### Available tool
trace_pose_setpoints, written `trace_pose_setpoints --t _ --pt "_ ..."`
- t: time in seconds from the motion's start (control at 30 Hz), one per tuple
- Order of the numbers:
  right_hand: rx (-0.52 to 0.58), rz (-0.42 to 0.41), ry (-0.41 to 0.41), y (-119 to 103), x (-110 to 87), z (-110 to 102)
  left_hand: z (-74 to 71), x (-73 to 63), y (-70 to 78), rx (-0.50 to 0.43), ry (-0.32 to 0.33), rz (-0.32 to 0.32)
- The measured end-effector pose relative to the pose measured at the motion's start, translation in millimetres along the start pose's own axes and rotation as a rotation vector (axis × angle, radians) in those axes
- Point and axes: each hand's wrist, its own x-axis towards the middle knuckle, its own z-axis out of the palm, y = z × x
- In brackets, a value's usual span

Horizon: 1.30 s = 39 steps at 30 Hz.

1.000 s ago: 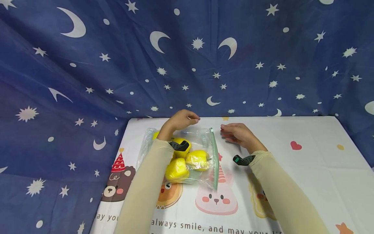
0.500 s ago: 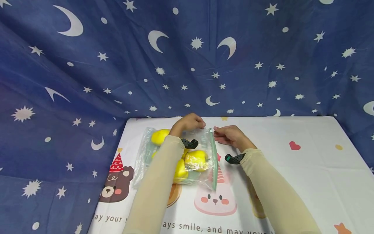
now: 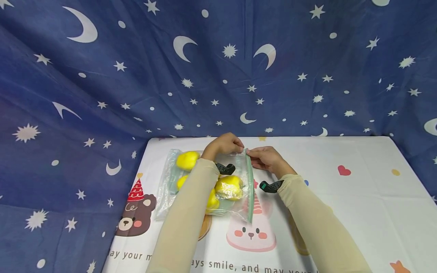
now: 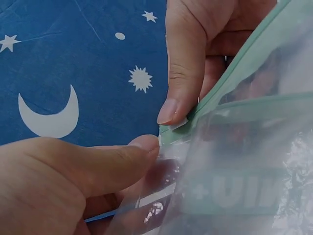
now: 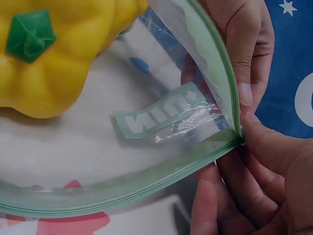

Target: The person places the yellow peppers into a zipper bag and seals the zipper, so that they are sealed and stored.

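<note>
A clear zip bag (image 3: 165,197) with a green zip strip (image 3: 251,189) lies flat on the table, holding several yellow bell peppers (image 3: 229,187). At the far end of the strip, my left hand (image 3: 223,146) pinches the bag's edge between thumb and fingers. Beside it, my right hand (image 3: 268,157) pinches the zip's corner. Thumb tips nearly meet in the left wrist view, where the right thumb presses a small white tab (image 4: 178,126). In the right wrist view, the bag's two green lips stand apart and meet at that corner; one pepper (image 5: 54,54) shows its green stem.
A white printed cloth (image 3: 358,212) with cartoon animals and lettering covers the table. Behind and to the left hangs a dark blue curtain (image 3: 211,68) with moons and stars. My left sleeve (image 3: 184,223) crosses over part of the bag.
Both hands have come together at the bag's far zip corner, the left moving right and the right moving left. They now pinch it. The bag has barely moved.
</note>
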Motion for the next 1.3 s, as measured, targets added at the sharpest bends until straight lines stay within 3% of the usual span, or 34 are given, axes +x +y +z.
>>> trace_pose_setpoints --t 0.4,0.67,0.9,1.3 --pt "-0.03 -0.105 0.004 -3.1 -6.8 -2.3 -0.9 -2.8 3.5 -0.086 0.04 0.007" --pt "-0.026 -0.142 -0.013 0.0 -7.1 -4.0 2.4 -0.4 3.1 -0.064 0.091 0.075" --pt "-0.011 -0.164 -0.026 2.9 -4.8 -5.6 5.2 1.2 4.5 -0.075 0.071 0.131" --pt "-0.053 -0.212 -0.018 2.2 -10.3 -4.2 6.5 2.1 8.9 -0.061 0.092 0.151"
